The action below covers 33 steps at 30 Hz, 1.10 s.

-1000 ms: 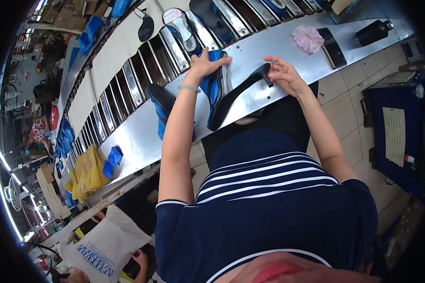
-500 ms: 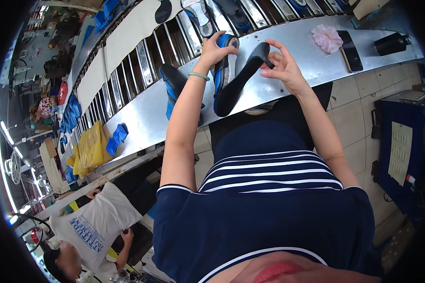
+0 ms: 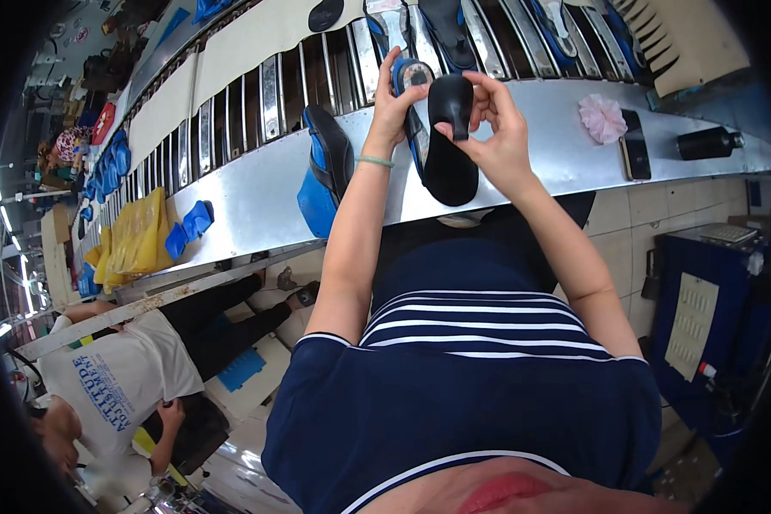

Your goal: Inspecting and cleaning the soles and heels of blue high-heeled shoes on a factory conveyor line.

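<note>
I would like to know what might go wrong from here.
The right hand pinches the black high-heeled sole by its heel, so it may slip. In view, the sole overlaps the blue-and-black shoe in the left hand, and could scrape it. A second strapped blue shoe lies beside the left forearm, near the edge of the silver metal table; it might be nudged off.

I've got the left hand [image 3: 392, 110] upright, one finger [image 3: 386, 75] raised, its thumb [image 3: 415, 93] stretched across toward the right hand [image 3: 499, 133], whose forefinger and thumb curve leftward into a C-shaped grip. Below the hands, both forearms [image 3: 356, 214] lean inward, the right one leaning further.
</note>
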Tool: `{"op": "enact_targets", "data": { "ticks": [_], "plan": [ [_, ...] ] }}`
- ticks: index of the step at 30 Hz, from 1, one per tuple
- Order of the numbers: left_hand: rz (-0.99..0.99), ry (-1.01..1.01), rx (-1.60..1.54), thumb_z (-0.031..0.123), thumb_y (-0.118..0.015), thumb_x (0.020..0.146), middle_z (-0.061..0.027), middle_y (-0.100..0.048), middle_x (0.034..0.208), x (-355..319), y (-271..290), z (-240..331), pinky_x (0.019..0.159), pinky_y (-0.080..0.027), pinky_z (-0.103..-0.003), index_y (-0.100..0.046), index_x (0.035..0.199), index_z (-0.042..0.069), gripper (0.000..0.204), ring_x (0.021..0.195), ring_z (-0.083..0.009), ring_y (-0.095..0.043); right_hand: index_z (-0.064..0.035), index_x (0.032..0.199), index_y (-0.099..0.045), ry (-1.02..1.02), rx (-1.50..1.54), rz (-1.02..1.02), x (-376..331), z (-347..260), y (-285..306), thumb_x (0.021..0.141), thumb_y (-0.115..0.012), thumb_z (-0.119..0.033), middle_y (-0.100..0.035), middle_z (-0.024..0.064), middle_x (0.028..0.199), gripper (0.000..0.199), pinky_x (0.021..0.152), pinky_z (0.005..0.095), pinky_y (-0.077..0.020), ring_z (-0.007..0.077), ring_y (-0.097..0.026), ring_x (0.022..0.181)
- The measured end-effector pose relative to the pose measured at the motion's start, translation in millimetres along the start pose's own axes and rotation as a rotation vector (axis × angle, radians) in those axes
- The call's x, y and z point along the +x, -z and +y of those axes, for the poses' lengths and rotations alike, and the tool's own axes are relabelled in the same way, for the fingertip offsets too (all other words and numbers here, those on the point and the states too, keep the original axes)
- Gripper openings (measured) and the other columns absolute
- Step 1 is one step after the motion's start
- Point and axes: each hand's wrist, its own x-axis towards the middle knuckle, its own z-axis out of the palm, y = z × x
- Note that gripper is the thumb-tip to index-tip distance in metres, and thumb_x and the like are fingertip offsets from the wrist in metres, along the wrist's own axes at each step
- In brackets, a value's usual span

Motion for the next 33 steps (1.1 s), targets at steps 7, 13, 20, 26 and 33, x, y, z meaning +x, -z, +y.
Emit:
{"op": "enact_targets", "data": {
  "ticks": [7,13,20,26,33],
  "plan": [
    [0.011,-0.088,0.062,0.011,-0.073,0.071,-0.0085,-0.045,0.117,-23.3,-7.4,11.1,0.093,-0.045,-0.029,-0.041,0.142,0.013,0.078,0.103,-0.0172,-0.056,0.0013,0.117,-0.06,0.123,0.029,0.034,-11.7,-11.6,-12.1,0.064,-0.07,0.011,-0.052,0.0062,0.086,0.055,0.061,0.0254,-0.0446,0.013,-0.049,0.065],
    [-0.046,-0.045,-0.251,0.043,-0.054,0.093,-0.0084,-0.053,0.108,-30.3,-3.5,14.0,0.086,-0.049,-0.027,-0.044,0.131,0.011,0.05,0.095,-0.0148,-0.059,0.0016,0.128,-0.056,0.105,0.06,-0.034,-2.2,-2.1,-25.6,0.067,-0.07,0.01,-0.053,0.0074,0.093,0.063,0.065,0.0261,-0.0473,0.0155,-0.054,0.075],
    [0.039,-0.032,-0.254,0.062,-0.026,0.099,-0.0048,-0.059,0.092,-24.9,2.2,8.7,0.076,-0.052,-0.025,-0.046,0.119,0.011,0.058,0.084,-0.0117,-0.06,0.0046,0.129,-0.05,-0.006,0.167,-0.052,6.0,-6.4,-53.0,0.075,-0.076,0.006,-0.048,0.009,0.113,0.06,0.083,0.0257,-0.0536,0.0163,-0.062,0.096],
    [0.108,0.037,-0.273,0.064,-0.021,0.098,-0.0051,-0.059,0.089,-19.2,14.5,-4.3,0.07,-0.053,-0.023,-0.046,0.118,0.012,0.061,0.079,-0.0121,-0.061,-0.0026,0.098,-0.071,0.067,-0.101,0.028,7.8,9.5,-64.9,0.068,-0.079,0.001,-0.059,0.0127,0.103,0.031,0.08,0.0314,-0.0531,0.0255,-0.064,0.099],
    [0.171,0.043,-0.233,0.058,-0.016,0.102,-0.0136,-0.055,0.121,-23.6,13.1,-0.8,0.104,-0.037,-0.032,-0.056,0.109,0.007,0.065,0.113,-0.0189,-0.05,-0.0029,0.102,-0.073,0.042,-0.093,0.041,0.0,30.4,-74.7,0.072,-0.078,0.0,-0.067,0.0195,0.116,0.03,0.1,0.04,-0.0467,0.031,-0.061,0.117]
  ]
}}
